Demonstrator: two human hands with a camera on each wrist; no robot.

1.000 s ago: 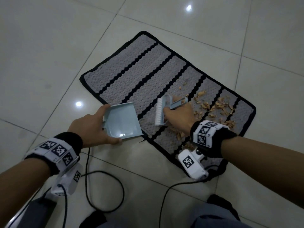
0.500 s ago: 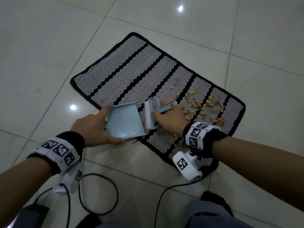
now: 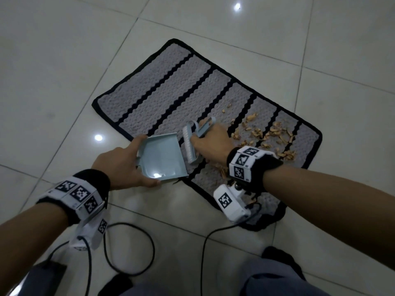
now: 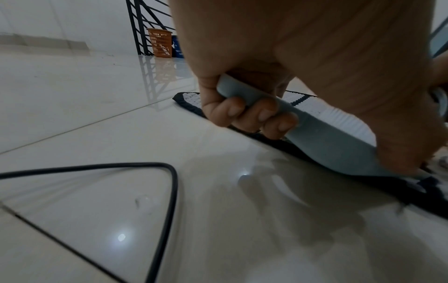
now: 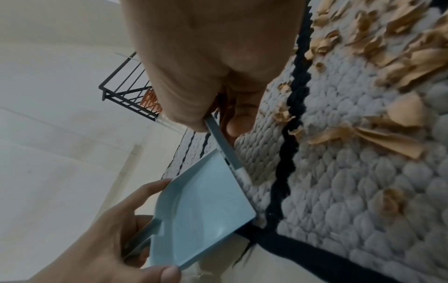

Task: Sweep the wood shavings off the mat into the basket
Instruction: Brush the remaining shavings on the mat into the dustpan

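A grey mat [image 3: 171, 92] with black stripes lies on the tiled floor. Brown wood shavings [image 3: 267, 133] are scattered over its right end, seen close in the right wrist view [image 5: 363, 134]. My left hand [image 3: 128, 165] grips the handle of a pale blue dustpan [image 3: 162, 157], whose lip rests on the mat's near edge. Its tray looks empty. My right hand [image 3: 211, 142] holds a small blue brush [image 3: 190, 144], with its white bristles against the dustpan's lip. In the left wrist view an orange basket [image 4: 161, 43] stands far off by a railing.
Black cables [image 3: 132, 248] loop over the tiles near my knees [image 3: 277, 280]. A blue crate [image 4: 178, 47] sits beside the basket under a black metal railing [image 4: 143, 23]. Glossy tiled floor [image 3: 53, 71] surrounds the mat.
My right hand has drawn the brush leftward across the mat until it meets the dustpan's lip. The left hand has kept the dustpan at the mat's edge.
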